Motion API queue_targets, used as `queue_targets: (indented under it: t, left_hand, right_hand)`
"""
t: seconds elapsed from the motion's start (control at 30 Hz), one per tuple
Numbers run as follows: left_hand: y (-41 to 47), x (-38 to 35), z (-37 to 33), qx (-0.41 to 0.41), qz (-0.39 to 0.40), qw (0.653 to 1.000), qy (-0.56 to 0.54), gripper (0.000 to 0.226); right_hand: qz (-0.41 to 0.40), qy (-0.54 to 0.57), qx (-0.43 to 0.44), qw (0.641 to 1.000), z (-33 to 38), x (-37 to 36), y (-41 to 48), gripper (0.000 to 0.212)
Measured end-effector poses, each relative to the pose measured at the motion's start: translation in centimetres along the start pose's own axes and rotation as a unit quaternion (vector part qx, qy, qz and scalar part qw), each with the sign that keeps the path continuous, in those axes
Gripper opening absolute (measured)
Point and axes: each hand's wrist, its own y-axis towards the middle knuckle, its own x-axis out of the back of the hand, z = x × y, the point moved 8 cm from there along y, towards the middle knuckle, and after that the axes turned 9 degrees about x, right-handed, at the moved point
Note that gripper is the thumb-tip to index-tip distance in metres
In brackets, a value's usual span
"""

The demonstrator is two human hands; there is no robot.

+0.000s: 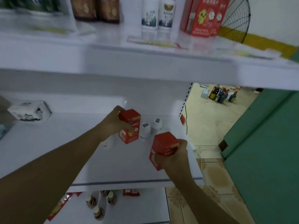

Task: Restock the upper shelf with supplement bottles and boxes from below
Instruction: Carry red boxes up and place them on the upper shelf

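My left hand (pixel 113 122) grips a red supplement box (pixel 130 126) that stands upright above the middle shelf (pixel 80 151). My right hand (pixel 174 156) grips a second red box (pixel 163 146), tilted, near the shelf's right end. Two white bottles (pixel 151 128) stand just behind and between the boxes; another white bottle (pixel 108 142) peeks out under my left wrist. On the upper shelf (pixel 113 50) stand two white bottles (pixel 157 15), red boxes (pixel 203 16) to their right and brown boxes (pixel 95 8) to their left.
A white wrapped packet (pixel 30 110) lies at the middle shelf's far left. The bottom shelf holds several jars (pixel 100 202) and red packets (pixel 131 192). A wire fan guard (pixel 234 18) stands right of the upper shelf. A green panel (pixel 267 143) and floor bottles (pixel 221 93) lie to the right.
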Motion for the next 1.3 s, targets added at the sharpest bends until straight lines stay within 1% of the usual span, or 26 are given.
queue_targets:
  t: [0.1,0.17,0.23,0.3,0.37,0.43,0.47,0.5,0.57,0.63,0.7,0.8,0.93,1.0,1.07,1.13,1.23,1.3]
  left_hand:
    - [-5.9,-0.1,-1.7,0.007,0.088,0.992,-0.094,0.05]
    - [-8.9,-0.3,-2.4,0.008,0.121,0.981,-0.151,0.042]
    - [-11.7,0.0,-3.3,0.011,0.13,0.973,-0.192,0.034]
    - [-14.2,0.3,-4.2,0.007,0.136,0.964,-0.23,0.03]
    - [-16.7,0.9,-5.4,0.0,0.13,0.958,-0.254,0.033]
    - [-19.1,1.6,-6.5,-0.01,0.119,0.955,-0.27,0.04]
    - [-20.2,2.0,-7.1,-0.019,0.113,0.955,-0.274,0.044]
    - [-21.3,2.4,-7.6,-0.029,0.107,0.954,-0.278,0.046]
    - [-23.4,3.4,-8.7,-0.051,0.093,0.953,-0.285,0.036]
    - [-25.4,4.3,-9.8,-0.068,0.089,0.952,-0.284,0.028]
    - [-27.1,5.4,-11.3,-0.087,0.084,0.954,-0.275,0.026]
    - [-28.7,7.2,-14.3,-0.119,0.074,0.951,-0.277,0.025]
    - [-29.4,8.9,-18.7,-0.159,0.053,0.95,-0.263,0.024]
    - [-29.2,9.4,-20.7,-0.18,0.043,0.95,-0.251,0.028]
    - [-28.7,9.4,-22.5,-0.199,0.042,0.951,-0.232,0.047]
    - [-28.1,9.0,-24.3,-0.209,0.061,0.95,-0.224,0.064]
    - [-27.3,7.8,-27.0,-0.225,0.103,0.943,-0.221,0.07]
    - [-26.7,6.6,-28.7,-0.231,0.124,0.94,-0.219,0.065]
  right_hand:
    - [0.008,0.068,0.008,0.998,4.9,1.7,-1.0,0.065]
    - [0.015,0.109,0.028,0.994,8.0,2.5,-1.8,0.064]
    - [0.02,0.14,0.045,0.989,11.5,3.3,-3.2,0.066]
    - [0.017,0.158,0.062,0.985,14.5,4.1,-4.7,0.061]
    - [0.012,0.174,0.071,0.982,16.9,4.6,-6.0,0.053]
    - [0.001,0.159,0.079,0.984,18.9,5.0,-7.0,0.039]
    - [-0.005,0.145,0.091,0.985,20.1,5.2,-7.5,0.035]
    - [-0.004,0.133,0.106,0.985,21.4,5.3,-8.0,0.036]
    - [0.012,0.145,0.123,0.982,23.7,5.4,-8.9,0.038]
    - [0.036,0.186,0.137,0.972,25.9,5.7,-9.9,0.034]
    - [0.053,0.199,0.156,0.966,28.4,6.6,-10.6,0.031]
    - [0.054,0.224,0.187,0.955,32.1,9.0,-10.7,0.021]
    - [0.048,0.216,0.228,0.948,36.3,12.2,-9.9,0.011]
    - [0.036,0.213,0.243,0.946,37.5,13.6,-9.4,0.01]
    - [0.022,0.206,0.248,0.946,38.0,14.8,-8.9,0.014]
    - [0.008,0.203,0.25,0.947,38.3,16.0,-8.3,0.013]
    - [-0.027,0.186,0.253,0.949,38.4,18.2,-7.2,0.019]
    - [-0.049,0.176,0.25,0.951,38.2,19.8,-6.3,0.021]
